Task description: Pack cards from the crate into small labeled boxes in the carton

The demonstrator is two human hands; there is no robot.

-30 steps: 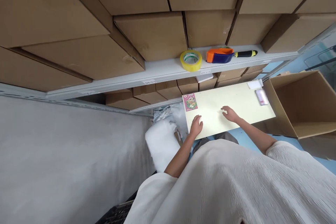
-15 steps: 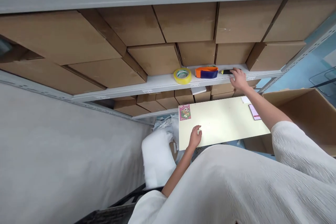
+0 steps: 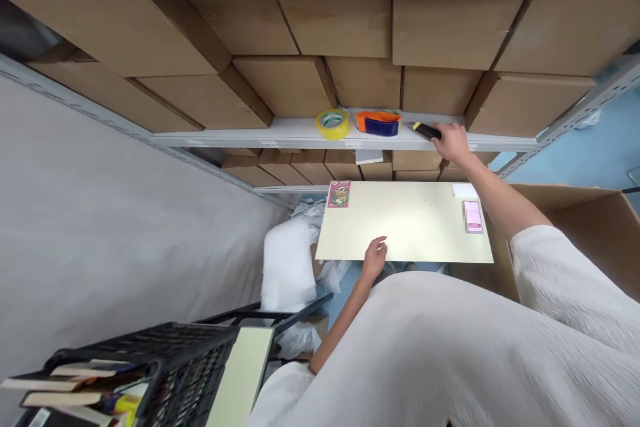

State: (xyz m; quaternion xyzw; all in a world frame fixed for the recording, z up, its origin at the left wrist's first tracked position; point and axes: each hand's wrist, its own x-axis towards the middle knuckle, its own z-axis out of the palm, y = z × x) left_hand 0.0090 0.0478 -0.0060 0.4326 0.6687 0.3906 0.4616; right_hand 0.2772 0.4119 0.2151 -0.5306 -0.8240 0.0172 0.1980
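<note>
On the shelf (image 3: 299, 128) near a tape dispenser (image 3: 379, 125), right fingers (image 3: 442, 137) grip a cutter (image 3: 426, 130), left fingers (image 3: 381, 245) half-open over a board (image 3: 415, 221).

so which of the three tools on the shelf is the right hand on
The black-and-yellow tool, rightmost; the yellow tape roll and orange-and-blue dispenser lie untouched.

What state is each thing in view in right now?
Black-and-yellow tool: gripped, right hand
Left hand: empty, loosely curled
Phone: face up, screen lit
Yellow tape roll: on its side
Orange-and-blue item: set down
Pink card: flat
Large carton: open
Black crate: holding items
</note>
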